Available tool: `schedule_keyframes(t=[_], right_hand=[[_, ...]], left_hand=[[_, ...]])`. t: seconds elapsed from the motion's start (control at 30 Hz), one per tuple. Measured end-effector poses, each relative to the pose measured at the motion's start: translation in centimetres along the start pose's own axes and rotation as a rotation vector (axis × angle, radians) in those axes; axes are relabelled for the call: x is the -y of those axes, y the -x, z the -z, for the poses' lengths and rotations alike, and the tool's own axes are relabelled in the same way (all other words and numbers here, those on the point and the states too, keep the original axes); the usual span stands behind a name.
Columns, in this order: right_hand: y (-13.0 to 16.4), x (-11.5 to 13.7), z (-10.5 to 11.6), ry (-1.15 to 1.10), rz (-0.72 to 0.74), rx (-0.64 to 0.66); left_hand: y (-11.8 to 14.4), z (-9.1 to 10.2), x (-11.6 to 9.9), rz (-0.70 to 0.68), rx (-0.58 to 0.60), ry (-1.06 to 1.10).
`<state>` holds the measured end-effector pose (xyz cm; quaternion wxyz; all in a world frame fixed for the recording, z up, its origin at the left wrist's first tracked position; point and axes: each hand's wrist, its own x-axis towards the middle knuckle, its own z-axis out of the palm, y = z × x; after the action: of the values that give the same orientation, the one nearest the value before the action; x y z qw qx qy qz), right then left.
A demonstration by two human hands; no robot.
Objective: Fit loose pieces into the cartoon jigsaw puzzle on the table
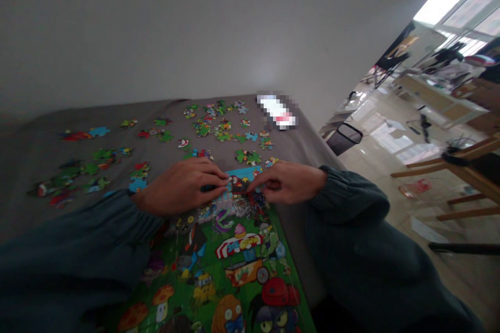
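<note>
A colourful cartoon jigsaw puzzle (pixel 250 250) lies in front of me, with a green ground and a strip of light blue at its far end. Both of my hands meet over that far end. Between their fingertips is a dark puzzle piece (pixel 239 186) with some red on it. My left hand (pixel 187 184) reaches in from the left, its fingers closed against the piece's left side. From the right, my right hand (pixel 287 182) presses thumb and forefinger together at the piece's right edge. Whether the piece lies flat in the picture cannot be made out.
Loose puzzle pieces (pixel 222 135) are scattered over the grey cloth (pixel 164 114) beyond my hands, with more pieces (pixel 74 171) to the left. A lit phone (pixel 278 112), blurred out, lies near the wall. A wooden chair (pixel 476 166) stands on the floor at right.
</note>
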<state>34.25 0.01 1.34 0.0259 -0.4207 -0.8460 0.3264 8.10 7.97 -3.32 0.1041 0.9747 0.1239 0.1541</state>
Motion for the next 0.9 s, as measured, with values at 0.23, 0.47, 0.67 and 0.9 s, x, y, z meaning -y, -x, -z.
schedule_keyframes(t=[0.23, 0.47, 0.67, 0.9], right_hand=[[0.04, -0.70, 0.09, 0.070, -0.063, -0.079], [0.13, -0.69, 0.02, 0.071, -0.078, -0.096], [0.26, -0.74, 0.09, 0.081, -0.029, -0.126], [0.50, 0.12, 0.21, 0.074, 0.033, -0.265]], left_hand=[[-0.03, -0.13, -0.02, 0.005, 0.010, -0.023], [0.04, -0.07, 0.02, -0.001, 0.006, -0.014], [0.03, -0.12, 0.02, 0.022, -0.001, 0.025], [0.04, -0.03, 0.00, 0.033, 0.006, 0.054]])
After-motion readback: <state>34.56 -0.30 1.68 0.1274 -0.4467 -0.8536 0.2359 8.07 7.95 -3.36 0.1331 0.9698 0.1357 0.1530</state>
